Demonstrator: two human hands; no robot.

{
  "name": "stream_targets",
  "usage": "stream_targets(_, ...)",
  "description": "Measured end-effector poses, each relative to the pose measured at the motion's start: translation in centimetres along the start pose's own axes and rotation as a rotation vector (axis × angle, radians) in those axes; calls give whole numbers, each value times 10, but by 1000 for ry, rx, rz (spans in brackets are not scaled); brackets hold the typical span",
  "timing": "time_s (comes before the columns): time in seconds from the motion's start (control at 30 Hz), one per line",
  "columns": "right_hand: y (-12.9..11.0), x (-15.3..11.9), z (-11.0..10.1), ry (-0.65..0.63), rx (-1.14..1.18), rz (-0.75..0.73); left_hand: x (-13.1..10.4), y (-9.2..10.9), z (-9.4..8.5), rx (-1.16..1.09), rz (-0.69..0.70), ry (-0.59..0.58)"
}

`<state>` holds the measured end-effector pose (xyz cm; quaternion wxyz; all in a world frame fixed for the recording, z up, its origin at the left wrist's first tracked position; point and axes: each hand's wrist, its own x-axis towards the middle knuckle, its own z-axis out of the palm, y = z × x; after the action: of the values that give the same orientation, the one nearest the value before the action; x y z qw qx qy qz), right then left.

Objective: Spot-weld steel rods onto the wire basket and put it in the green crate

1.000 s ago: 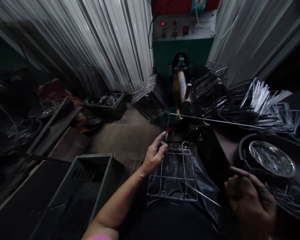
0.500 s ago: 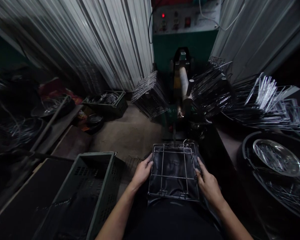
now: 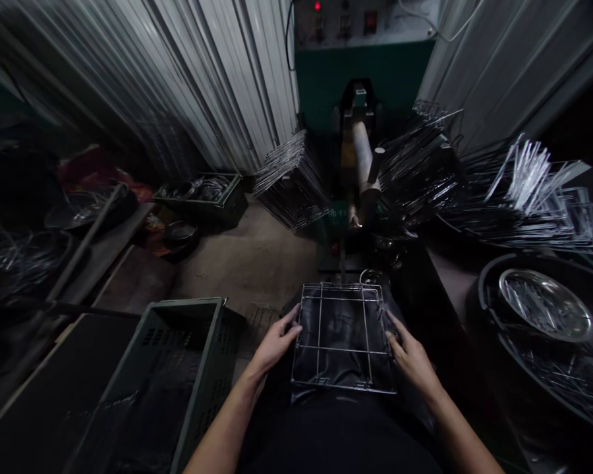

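A square wire rack with crossing rods lies over the dark apron on my lap, seen from above. My left hand grips its left side, thumb and fingers pinched at the upper part of that edge. On the opposite side, my right hand holds the right edge with its fingertips. Just beyond the rack's far edge is a small metal ring. The machine's pale cylindrical arm stands farther ahead, with a bright spot at its lower tip.
A green plastic crate stands at my left. Stacked wire frames lean left of the machine, and more wire pieces are piled at right. A round metal bowl of small rods sits in a black tub. Corrugated panels flank the machine.
The view has shifted slightly, so the background sits a little higher and farther left. Both hands keep hold of the wire rack, which stays nearly in place.
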<state>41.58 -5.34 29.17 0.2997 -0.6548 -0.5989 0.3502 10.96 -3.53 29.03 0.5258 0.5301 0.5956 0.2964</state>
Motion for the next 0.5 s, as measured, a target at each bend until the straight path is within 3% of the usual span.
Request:
stream_targets(0.2,1,9,1,-79,-31,-26,8,7,1,14,65,31)
stream_targets(0.5,12,11,0,-120,-43,38,7,-15,7,-56,39,27)
